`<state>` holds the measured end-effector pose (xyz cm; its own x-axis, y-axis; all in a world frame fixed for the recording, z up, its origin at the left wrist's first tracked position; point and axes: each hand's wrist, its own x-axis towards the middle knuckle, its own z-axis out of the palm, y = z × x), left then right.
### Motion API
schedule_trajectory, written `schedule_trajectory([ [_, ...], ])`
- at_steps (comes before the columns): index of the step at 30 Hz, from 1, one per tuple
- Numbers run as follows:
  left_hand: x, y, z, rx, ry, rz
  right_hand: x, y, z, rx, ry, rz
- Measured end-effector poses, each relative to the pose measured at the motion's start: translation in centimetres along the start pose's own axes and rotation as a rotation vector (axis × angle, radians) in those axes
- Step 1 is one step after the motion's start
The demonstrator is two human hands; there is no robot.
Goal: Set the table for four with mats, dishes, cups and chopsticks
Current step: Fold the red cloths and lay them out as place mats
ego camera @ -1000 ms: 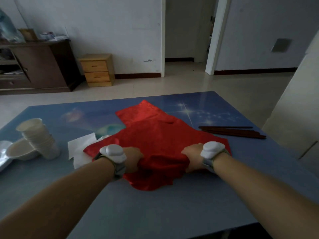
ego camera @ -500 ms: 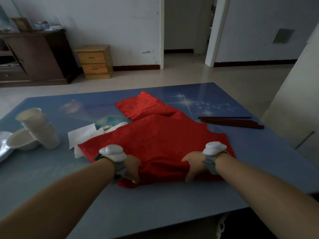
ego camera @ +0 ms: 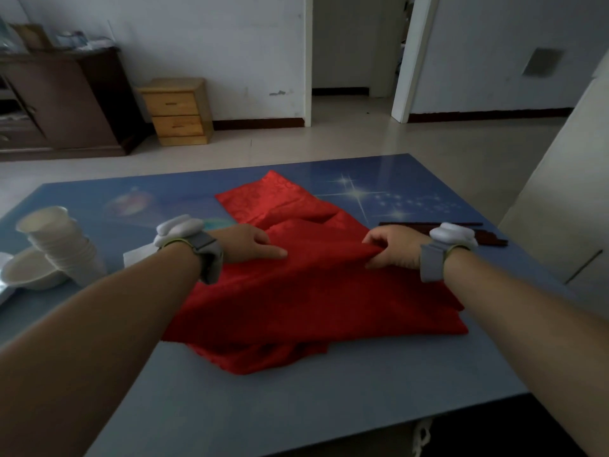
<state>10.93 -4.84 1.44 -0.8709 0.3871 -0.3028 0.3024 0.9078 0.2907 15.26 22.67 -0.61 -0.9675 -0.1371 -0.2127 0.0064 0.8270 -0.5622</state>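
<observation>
A pile of red mats (ego camera: 306,291) lies crumpled across the middle of the blue desk (ego camera: 296,407), with one corner reaching toward the far edge and a loose fold hanging toward the near edge. The top layer is lifted into a ridge between the two hands. The right hand (ego camera: 393,247) sits at the right end of that ridge, its fingers curled and pinching a fold of the cloth. The left hand (ego camera: 245,242) is at the left end, knuckles up, index finger stretched along the fabric and the other fingers bent into it; it appears to hold the cloth, though the grip itself is hidden. Both wrists wear grey bands with white pods.

Just right of the right wrist, dark chopsticks (ego camera: 487,237) lie flat on the desk, partly hidden by the wrist pod. Behind the left wrist a white napkin (ego camera: 138,257) peeks out beside the cloth. Farther left, a tilted stack of white paper cups (ego camera: 62,245) leans against a white bowl (ego camera: 26,275) near the desk's left edge.
</observation>
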Motion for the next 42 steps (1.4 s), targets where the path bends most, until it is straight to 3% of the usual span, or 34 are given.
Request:
schedule_trajectory([
  [5,1.9,0.0,0.4,0.213,0.219,-0.027,2.3,-0.1,0.1,-0.338,-0.027,0.047],
  [10,4.2,-1.2,1.8,0.101,0.308,-0.046,3.7,0.3,0.5,-0.17,-0.141,0.077],
  [17,6.9,-1.9,2.2,-0.022,0.305,-0.058,6.2,1.2,1.1,-0.027,0.061,0.039],
  [20,7.9,-2.0,2.3,-0.056,0.27,-0.065,7.0,1.2,3.0,0.163,-0.046,0.085],
  [25,8.5,-1.8,2.6,-0.085,0.217,-0.037,7.5,1.3,5.6,-0.215,-0.214,0.092],
  [33,9.5,-2.3,2.7,-0.183,0.245,-0.059,8.7,2.0,0.3,-0.121,0.042,0.082],
  [36,10.6,-2.5,2.6,-0.193,0.281,-0.07,9.6,2.0,-0.9,-0.204,0.144,0.085],
  [42,12.6,-2.5,3.0,-0.046,0.279,-0.08,11.6,1.9,0.6,-0.374,0.109,0.068],
])
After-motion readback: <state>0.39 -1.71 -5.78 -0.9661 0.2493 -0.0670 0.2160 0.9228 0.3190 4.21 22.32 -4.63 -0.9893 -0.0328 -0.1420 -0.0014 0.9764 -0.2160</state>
